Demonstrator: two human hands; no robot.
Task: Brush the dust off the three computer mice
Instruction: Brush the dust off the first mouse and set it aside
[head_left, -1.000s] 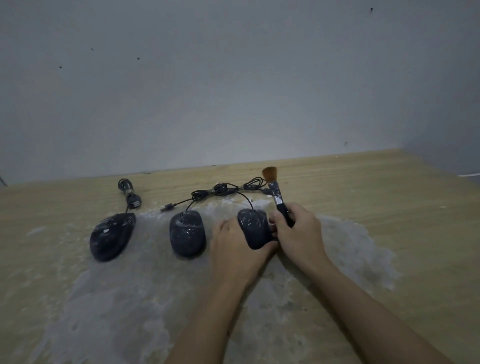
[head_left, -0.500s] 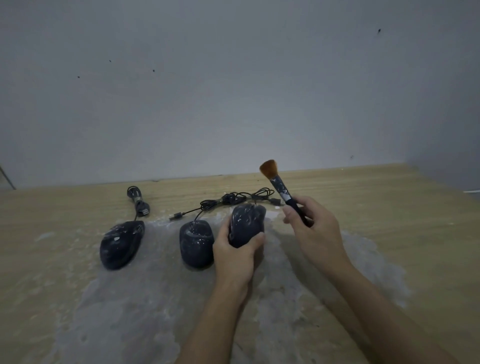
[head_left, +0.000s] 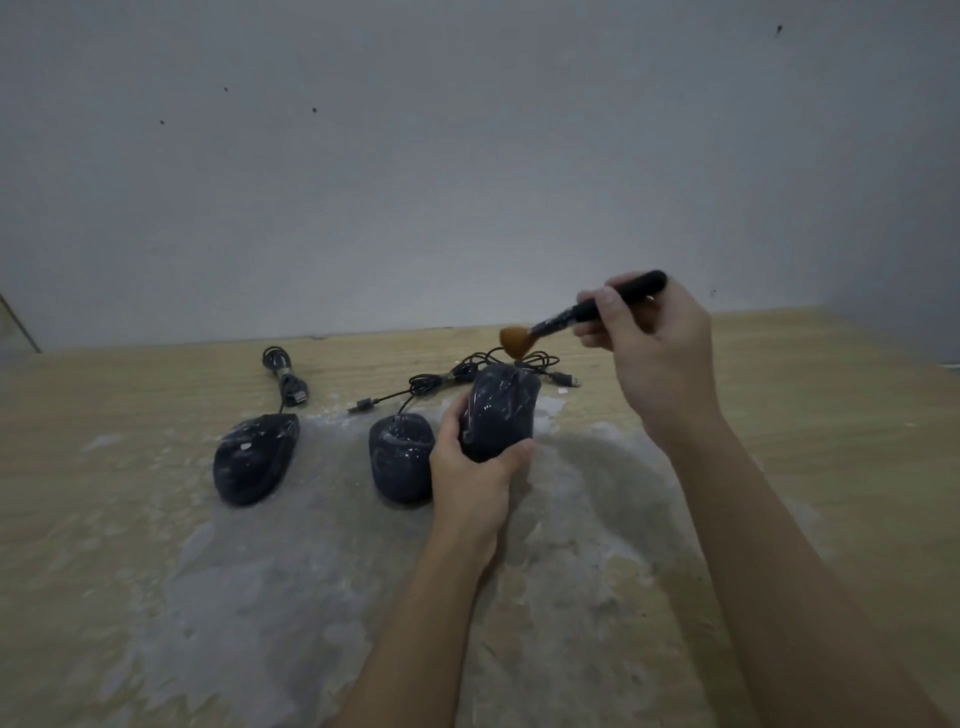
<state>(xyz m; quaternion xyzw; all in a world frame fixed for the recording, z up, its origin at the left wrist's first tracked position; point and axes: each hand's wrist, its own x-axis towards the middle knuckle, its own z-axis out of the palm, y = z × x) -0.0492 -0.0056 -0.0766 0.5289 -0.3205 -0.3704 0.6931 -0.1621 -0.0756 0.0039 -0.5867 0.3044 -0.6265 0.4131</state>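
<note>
Three dark, dust-streaked computer mice are in view. My left hand (head_left: 475, 475) grips the right mouse (head_left: 501, 410) from below and holds it tilted up off the table. My right hand (head_left: 654, 353) holds a black-handled brush (head_left: 587, 312) above and to the right of it. The brush's orange bristles (head_left: 514, 340) point down-left, just above the mouse's front end. The middle mouse (head_left: 400, 457) and the left mouse (head_left: 254, 457) lie flat on the wooden table (head_left: 831, 415).
White dust (head_left: 311, 597) covers the table around and in front of the mice. Tangled black cables with USB plugs (head_left: 452, 376) lie behind the middle and right mice. A coiled cable (head_left: 283, 374) lies behind the left mouse. A grey wall stands at the table's back edge.
My left hand has lifted the right mouse off the table and tilted it up. My right hand has raised the brush and turned it over, so the bristles now point down at the mouse.
</note>
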